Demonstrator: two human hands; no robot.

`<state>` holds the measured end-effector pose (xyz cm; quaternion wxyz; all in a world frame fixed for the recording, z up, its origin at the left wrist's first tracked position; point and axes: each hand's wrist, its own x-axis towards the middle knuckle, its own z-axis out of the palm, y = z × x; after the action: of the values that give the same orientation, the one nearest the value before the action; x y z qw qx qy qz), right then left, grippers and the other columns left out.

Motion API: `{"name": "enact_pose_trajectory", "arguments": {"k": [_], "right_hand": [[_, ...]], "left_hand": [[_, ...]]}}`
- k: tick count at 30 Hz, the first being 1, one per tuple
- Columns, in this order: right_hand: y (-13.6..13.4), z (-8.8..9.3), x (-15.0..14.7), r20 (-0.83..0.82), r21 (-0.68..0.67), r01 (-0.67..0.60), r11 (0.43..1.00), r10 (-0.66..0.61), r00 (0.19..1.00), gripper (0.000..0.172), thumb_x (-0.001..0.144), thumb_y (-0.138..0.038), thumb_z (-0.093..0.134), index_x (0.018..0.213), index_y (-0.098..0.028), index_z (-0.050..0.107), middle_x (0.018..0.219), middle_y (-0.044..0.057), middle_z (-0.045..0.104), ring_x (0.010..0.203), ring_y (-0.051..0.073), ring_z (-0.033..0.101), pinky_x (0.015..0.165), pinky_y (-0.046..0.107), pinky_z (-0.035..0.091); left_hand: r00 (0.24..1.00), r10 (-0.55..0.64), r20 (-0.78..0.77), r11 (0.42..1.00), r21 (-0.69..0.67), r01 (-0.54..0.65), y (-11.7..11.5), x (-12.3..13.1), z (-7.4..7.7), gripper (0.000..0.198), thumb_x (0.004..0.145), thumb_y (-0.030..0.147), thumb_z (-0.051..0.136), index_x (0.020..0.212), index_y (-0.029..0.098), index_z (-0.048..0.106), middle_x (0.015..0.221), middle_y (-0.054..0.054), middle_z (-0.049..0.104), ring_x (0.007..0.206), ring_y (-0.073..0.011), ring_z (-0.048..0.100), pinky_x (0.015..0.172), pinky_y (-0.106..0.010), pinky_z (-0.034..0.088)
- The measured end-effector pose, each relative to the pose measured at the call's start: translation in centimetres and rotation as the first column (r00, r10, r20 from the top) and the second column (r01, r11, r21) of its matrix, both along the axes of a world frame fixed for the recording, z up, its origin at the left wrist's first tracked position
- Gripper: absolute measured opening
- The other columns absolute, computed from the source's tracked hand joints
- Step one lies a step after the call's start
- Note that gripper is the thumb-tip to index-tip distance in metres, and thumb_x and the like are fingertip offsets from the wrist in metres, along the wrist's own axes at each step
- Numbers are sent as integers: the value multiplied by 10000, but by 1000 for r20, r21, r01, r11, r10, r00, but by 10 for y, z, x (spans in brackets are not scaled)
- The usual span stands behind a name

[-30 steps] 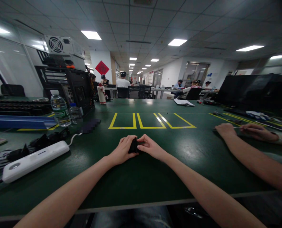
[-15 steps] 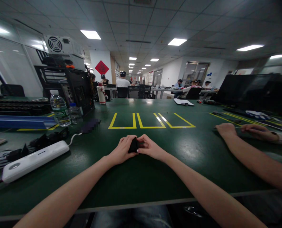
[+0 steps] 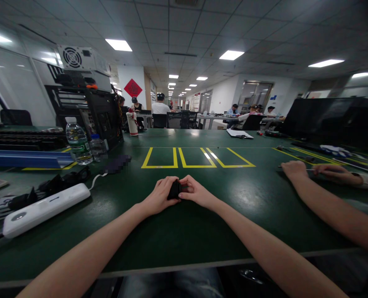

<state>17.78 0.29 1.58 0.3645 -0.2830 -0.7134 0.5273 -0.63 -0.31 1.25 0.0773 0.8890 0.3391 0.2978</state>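
A small black block-like object is between my two hands, low over the green table. My left hand is closed round its left side, thumb below and fingers over the top. From the right, my right hand has thumb and fingertips pinched at the object's right edge. The fingers cover much of it, so its exact kind cannot be made out. Beyond the hands, yellow tape outlines mark the table.
At right a co-worker's hands hold a thin tool. On the left are a white power strip, dark cables, a water bottle and an open computer case. A clipboard lies at the back; a monitor stands far right.
My hands and the black object stay almost in place; the right thumb shifts very slightly. At right, the co-worker's hands have moved a little and a thin tool now shows.
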Motion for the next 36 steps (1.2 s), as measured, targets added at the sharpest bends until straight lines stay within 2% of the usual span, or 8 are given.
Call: {"name": "enact_pose_trajectory", "arguments": {"k": [2,7,12,18,24,29,36], "right_hand": [[-1,0,0,-14,7,-4,1000,4,1000,365,635,-233,645,924,-192,424,983,17,478,933,145,497,815,330,425],[-1,1,-2,-29,19,31,999,-30,999,204,734,-284,539,889,-184,450,885,4,489,856,119,508,784,306,427],[0,1,-3,8,-33,47,998,-46,999,301,713,-287,566,964,-185,437,941,28,501,911,141,503,824,338,409],[-3,4,0,-5,-22,-38,999,38,999,429,608,-241,668,952,-191,417,960,21,492,921,152,507,811,346,425],[0,3,-2,-4,15,34,999,-33,999,238,729,-319,540,904,-185,452,894,11,494,865,131,509,781,319,423],[1,1,-2,33,-15,54,998,-53,998,285,734,-302,538,979,-192,444,985,36,489,937,153,495,817,337,414],[-2,4,0,-1,0,-32,999,32,999,374,640,-240,644,944,-188,432,978,27,478,927,150,502,805,328,420]], "left_hand": [[1000,0,0,1000,1,0,0,0,0,555,713,279,575,1176,242,272,1121,-59,428,1069,-221,406,939,-426,258],[1000,-4,2,1000,-3,4,-1,0,1,561,712,290,577,1178,234,270,1136,-60,417,1075,-212,399,949,-412,253],[1000,11,7,1000,4,-11,-1,1,0,561,705,295,584,1170,236,276,1126,-62,426,1076,-222,400,940,-422,259],[1000,4,-1,1000,3,-4,-1,0,1,550,713,272,574,1174,247,276,1131,-56,432,1071,-223,410,937,-424,261],[1000,-2,-1,1000,-5,2,-2,-1,2,561,712,286,579,1181,240,273,1132,-61,426,1079,-223,398,944,-426,255],[1000,-8,1,1000,-2,8,-2,-1,3,555,717,291,574,1181,233,274,1135,-63,420,1079,-217,396,947,-417,256],[1000,-9,8,1000,-1,9,-2,-1,2,555,717,276,573,1181,231,273,1137,-59,420,1072,-213,397,950,-412,252]]}}
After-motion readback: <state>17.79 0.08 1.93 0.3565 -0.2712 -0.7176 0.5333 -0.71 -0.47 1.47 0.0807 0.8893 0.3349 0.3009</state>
